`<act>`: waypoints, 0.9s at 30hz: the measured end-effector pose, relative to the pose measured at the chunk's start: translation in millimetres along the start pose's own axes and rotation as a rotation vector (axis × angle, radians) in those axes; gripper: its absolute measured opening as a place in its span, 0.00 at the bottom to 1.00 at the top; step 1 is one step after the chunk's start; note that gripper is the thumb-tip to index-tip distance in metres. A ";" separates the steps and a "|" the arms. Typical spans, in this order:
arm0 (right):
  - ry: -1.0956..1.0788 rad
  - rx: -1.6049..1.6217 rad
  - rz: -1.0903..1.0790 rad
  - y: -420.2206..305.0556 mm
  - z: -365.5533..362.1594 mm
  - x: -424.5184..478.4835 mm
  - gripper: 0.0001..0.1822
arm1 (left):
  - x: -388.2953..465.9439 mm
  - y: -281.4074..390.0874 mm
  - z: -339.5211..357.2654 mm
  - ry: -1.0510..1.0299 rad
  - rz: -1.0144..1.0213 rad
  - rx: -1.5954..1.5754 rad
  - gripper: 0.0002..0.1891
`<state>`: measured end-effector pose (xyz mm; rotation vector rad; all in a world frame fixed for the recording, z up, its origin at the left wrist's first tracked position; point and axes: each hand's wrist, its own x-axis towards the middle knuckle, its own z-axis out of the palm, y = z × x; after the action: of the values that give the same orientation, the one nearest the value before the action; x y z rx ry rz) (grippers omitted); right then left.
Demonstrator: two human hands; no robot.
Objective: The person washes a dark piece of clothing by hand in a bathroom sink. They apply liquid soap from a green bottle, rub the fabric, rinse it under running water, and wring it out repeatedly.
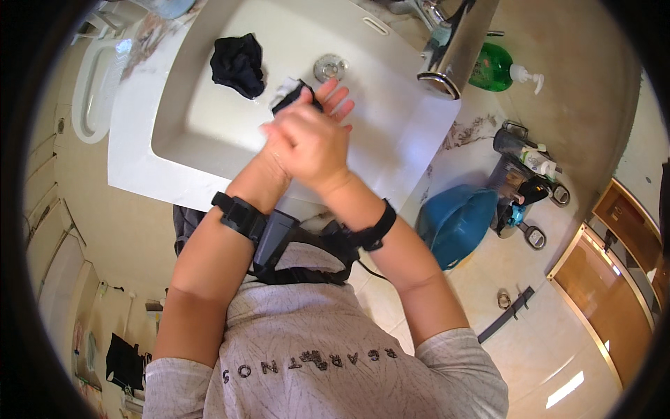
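Observation:
My right hand (314, 139), blurred and fisted, lies over my left hand (335, 102) above the sink basin (209, 141). The left hand's fingers stick out beyond it, spread apart. A crumpled black and white cloth (285, 99), possibly a sock, shows between the hands; most of it is hidden under the right hand. A finger presses across its dark part. Apart from the hands, a wet-looking black cloth (238, 65) lies flat on the basin floor. The round drain (331, 68) sits just beyond my fingertips.
A chrome faucet (445, 57) overhangs the basin's far right corner, beside a green soap pump bottle (494, 68). On the right are a blue plastic basin (455, 225) and an organizer of toiletries (510, 183). Both my wrists wear black straps (243, 220).

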<state>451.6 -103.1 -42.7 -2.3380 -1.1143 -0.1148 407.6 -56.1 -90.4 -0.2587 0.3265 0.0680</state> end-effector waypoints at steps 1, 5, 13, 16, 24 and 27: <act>-0.068 0.154 0.056 12.3 8.9 -7.2 0.13 | -1.6 -2.8 0.4 0.049 -0.016 0.009 0.29; -0.235 0.051 0.456 62.7 3.5 29.2 0.14 | 1.0 -5.7 19.1 0.300 -0.068 0.046 0.24; -0.191 0.116 0.276 45.9 5.2 12.7 0.11 | -0.4 -0.3 12.1 0.355 -0.073 -0.036 0.23; -0.278 -0.091 0.336 78.8 -7.4 33.2 0.14 | -2.3 -3.7 22.2 0.284 -0.102 0.046 0.24; -0.165 0.125 0.259 39.1 9.9 0.4 0.09 | -1.5 -2.3 9.4 0.204 -0.069 0.023 0.26; -0.270 -0.126 0.355 80.2 -9.2 24.7 0.10 | -2.9 -4.2 15.9 0.252 -0.103 0.105 0.26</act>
<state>528.7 -131.5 -62.4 -2.6834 -0.8087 0.2753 410.3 -56.1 -74.0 -0.1793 0.5645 -0.0842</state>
